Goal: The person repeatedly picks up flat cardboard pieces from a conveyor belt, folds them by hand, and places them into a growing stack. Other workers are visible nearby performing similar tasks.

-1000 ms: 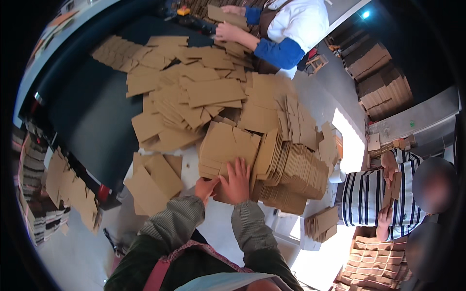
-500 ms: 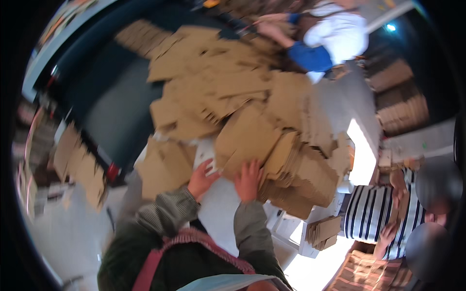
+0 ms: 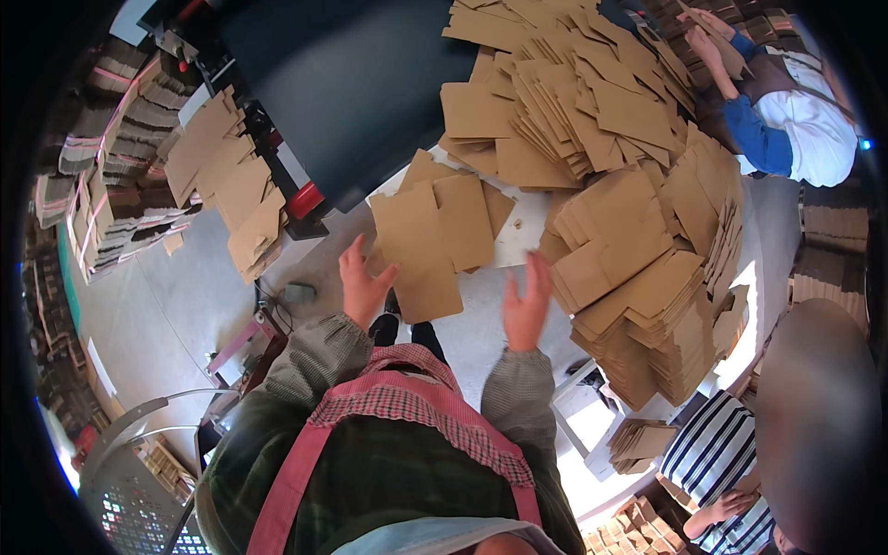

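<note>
My left hand [image 3: 363, 285] is raised with its fingers apart, beside the left edge of a flat brown cardboard blank [image 3: 414, 248]. That blank lies at the near edge of the white table [image 3: 524, 231], and a smaller cardboard piece [image 3: 464, 222] overlaps its right side. Up and open, my right hand [image 3: 527, 303] holds nothing; it is nearest to a leaning stack of cardboard blanks [image 3: 610, 231]. A gap shows between my two hands. Farther back, a loose heap of cardboard blanks [image 3: 573, 92] spreads over the table and a dark conveyor belt [image 3: 342, 92].
Cardboard pieces [image 3: 231, 185] hang at the left by a red machine part [image 3: 303, 199]. Tied cardboard bundles [image 3: 120, 139] stand farther left, a metal chair [image 3: 139, 481] at lower left. One co-worker [image 3: 786, 116] stands at far right; another in a striped top [image 3: 717, 444] is at lower right.
My view has swung left, so the heap now sits farther right. My right hand has come off the cardboard it was touching, and my hands are wider apart.
</note>
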A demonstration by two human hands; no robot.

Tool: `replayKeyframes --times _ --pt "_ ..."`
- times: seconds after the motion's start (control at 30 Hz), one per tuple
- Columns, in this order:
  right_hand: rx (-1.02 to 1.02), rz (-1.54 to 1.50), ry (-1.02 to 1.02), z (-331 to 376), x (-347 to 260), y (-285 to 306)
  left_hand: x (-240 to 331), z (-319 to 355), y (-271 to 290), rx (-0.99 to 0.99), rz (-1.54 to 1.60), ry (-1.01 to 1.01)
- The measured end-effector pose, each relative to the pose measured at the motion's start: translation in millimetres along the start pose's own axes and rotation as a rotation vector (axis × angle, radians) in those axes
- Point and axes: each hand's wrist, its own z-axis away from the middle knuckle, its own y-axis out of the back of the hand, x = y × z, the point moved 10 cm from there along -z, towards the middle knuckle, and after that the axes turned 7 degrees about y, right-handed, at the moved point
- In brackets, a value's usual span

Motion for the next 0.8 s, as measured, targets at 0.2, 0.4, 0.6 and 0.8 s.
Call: replayKeyframes --times 0.2,0.4,0.6,0.8 --pt "-0.335 0.068 0.410 -76.2 -76.0 -104.0 89.2 -9.0 -23.0 -0.071 -0.344 -0.467" --pt "-0.646 0.151 0.425 -95.7 -37.0 -141.9 100.5 -12.6 -73.5 -0.387 -0.529 -0.695" --pt "-0.643 0.218 0.373 -90.3 -30.1 -137.8 92.9 -15.9 -95.1 -0.474 -0.660 -0.842" --pt "-0.708 0.380 0.478 -96.6 -56.2 -137.7 91.6 -21.4 -101.2 -0.473 -0.642 -0.888"
